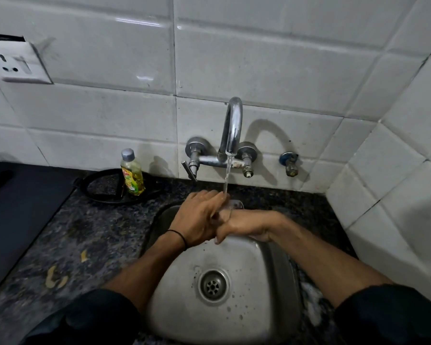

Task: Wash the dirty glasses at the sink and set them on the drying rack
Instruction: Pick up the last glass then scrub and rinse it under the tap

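Observation:
A clear glass (234, 204) sits between both my hands under the running tap (233, 128), above the back of the steel sink (237, 317). Water streams from the spout onto it. My left hand (197, 217) wraps over the glass from the left, fingers curled round it. My right hand (246, 226) grips it from the right and below. Most of the glass is hidden by my fingers; only its rim shows. No drying rack is in view.
A yellow dish-soap bottle (132, 174) stands on a black round tray (112, 186) left of the tap. Dark granite counter (90, 242) surrounds the sink, with a black stove surface (18, 212) at the far left. A tiled wall rises close on the right.

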`<state>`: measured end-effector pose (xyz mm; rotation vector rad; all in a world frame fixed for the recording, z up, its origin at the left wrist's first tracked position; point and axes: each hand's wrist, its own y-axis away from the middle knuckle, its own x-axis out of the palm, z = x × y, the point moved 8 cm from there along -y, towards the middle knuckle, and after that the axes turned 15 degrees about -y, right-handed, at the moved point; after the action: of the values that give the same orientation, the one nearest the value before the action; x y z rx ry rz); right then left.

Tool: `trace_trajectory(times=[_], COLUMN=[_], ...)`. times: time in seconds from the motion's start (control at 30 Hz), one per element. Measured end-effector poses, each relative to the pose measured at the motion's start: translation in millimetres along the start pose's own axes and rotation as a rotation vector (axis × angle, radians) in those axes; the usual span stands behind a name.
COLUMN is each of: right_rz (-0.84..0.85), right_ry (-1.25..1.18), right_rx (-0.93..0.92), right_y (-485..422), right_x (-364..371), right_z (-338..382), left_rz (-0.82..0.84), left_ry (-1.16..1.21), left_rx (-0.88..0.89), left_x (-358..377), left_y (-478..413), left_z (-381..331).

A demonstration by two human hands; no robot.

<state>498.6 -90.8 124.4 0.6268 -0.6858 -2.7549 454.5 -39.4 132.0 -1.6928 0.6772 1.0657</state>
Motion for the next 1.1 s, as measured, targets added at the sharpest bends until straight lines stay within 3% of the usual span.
trace_trajectory(times=[0.1,0.23,0.43,0.53,0.63,0.7,0.83,0.97,1.1], right_rz=[-0.057,-0.096,-0.039,-0.091,-0.278,-0.362,-0.274,-0.22,-0.162], right_ry=[0.08,0.243,0.562,0.425,0.059,-0.058,-0.175,-0.196,0.102], right_rx=[-0.062,-0.153,-0.168,-0.142,-0.138,-0.051,0.046,-0.043,-0.135], right_y=[3,8,18,13,-1,-9,-9,11,20], right_x=[-4,-21,-22,-24,-35,-43,-45,-54,-55], right_z=[6,23,44,43,38,32,27,29,32], left_rz=[-0.028,0.056,0.248,0.129,-0.028,-0.082,-0.067,0.036,0.299], left_ry=[0.028,0.411,0.738,0.715,0.46,0.302,0.26,0.585,1.292], left_rx=[-0.047,-0.22,-0.365,-0.528,-0.692,-0.732,-0.76,-0.67,-0.659], left_x=[-3,-3,16,23,10,2,7,15,39], left_y=[1,3,18,26,30,28,28,24,32], left_z=[4,19,38,45,40,29,18,23,23])
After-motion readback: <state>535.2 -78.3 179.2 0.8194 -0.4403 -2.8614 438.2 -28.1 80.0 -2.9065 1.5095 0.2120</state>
